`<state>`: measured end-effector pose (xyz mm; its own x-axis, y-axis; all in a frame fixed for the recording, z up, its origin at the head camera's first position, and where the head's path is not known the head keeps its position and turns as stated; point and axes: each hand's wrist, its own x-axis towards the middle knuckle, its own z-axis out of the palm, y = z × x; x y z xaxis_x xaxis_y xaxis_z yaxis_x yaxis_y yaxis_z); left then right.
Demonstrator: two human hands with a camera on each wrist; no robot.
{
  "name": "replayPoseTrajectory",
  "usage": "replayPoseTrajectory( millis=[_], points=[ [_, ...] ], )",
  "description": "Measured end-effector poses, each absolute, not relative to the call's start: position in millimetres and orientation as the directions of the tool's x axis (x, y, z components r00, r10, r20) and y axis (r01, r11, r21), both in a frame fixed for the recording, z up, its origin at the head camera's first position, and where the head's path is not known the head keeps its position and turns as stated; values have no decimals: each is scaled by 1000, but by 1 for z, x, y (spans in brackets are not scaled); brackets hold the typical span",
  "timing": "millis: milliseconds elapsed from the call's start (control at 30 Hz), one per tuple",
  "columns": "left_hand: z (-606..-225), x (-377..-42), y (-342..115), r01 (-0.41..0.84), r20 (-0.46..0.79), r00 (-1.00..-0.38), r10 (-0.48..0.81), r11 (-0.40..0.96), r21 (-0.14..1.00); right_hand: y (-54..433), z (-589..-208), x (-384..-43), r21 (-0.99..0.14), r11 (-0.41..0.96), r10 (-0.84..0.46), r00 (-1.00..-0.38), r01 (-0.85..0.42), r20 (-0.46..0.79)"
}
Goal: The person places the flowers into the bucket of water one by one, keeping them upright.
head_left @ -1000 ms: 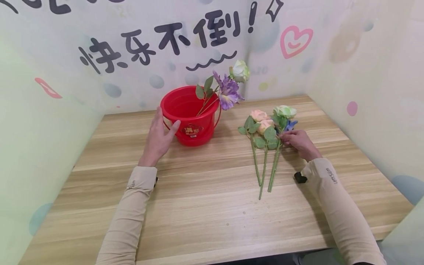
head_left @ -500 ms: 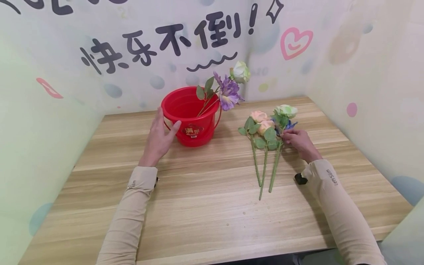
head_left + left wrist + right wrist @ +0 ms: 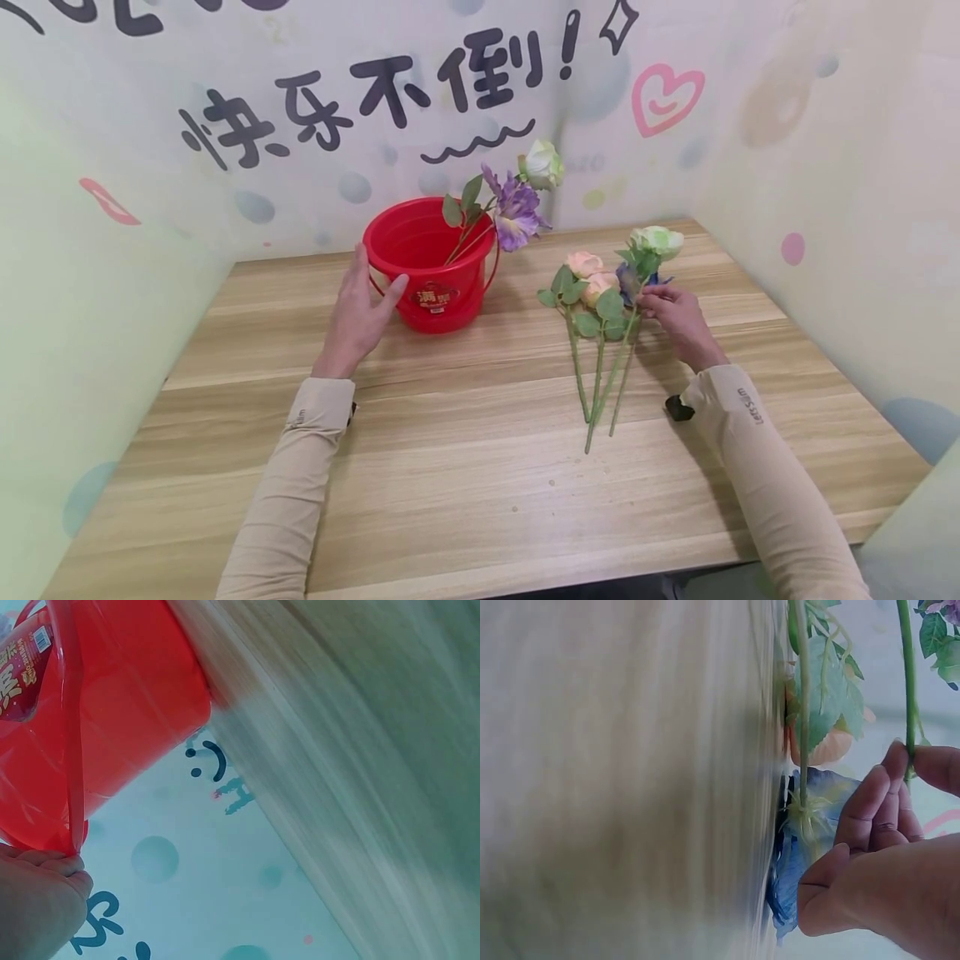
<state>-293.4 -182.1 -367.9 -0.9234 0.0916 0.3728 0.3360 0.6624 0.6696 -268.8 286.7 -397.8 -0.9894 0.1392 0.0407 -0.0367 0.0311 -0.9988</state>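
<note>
On the counter (image 3: 465, 475), toward the left, stands a red bucket (image 3: 468, 287), upright, with the left hand (image 3: 358, 321) resting against its near left side. That hand is spread, thumb apart from the rather straight fingers, touching the bucket near its rim and handle (image 3: 73, 742) rather than closing round it. A purple flower (image 3: 517, 215) and a white rose (image 3: 543, 165) lean out over the bucket's right rim.

Well to the right, the right hand (image 3: 681, 323) pinches the green stem (image 3: 909, 682) of a pale green rose (image 3: 658, 242) between thumb and fingertips, just below its leaves. The right wrist view shows this stem raised off the counter. Just beside it lie a blue flower (image 3: 810, 825) and peach roses (image 3: 600, 287), their stems pointing toward the person.
</note>
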Motion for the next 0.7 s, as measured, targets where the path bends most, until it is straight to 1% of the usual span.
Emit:
replayPoseTrajectory(
  millis=[167,367,633,700],
  points=[
    [-368,-293,-182,332,369,-925,91,665,669,284,-397,-267,-993,-75,151,-986,-87,75],
    [-368,-293,-183,331,366,-926,94,669,666,279,-394,-266,-978,-163,161,-982,-127,100],
    [-367,-293,-183,329,363,-927,95,670,665,273,-393,-265,-975,-154,170,-977,-159,132],
    [-367,-293,-183,329,365,-926,94,671,664,272,-392,-265,-972,-169,164,-977,-165,137]
  ],
)
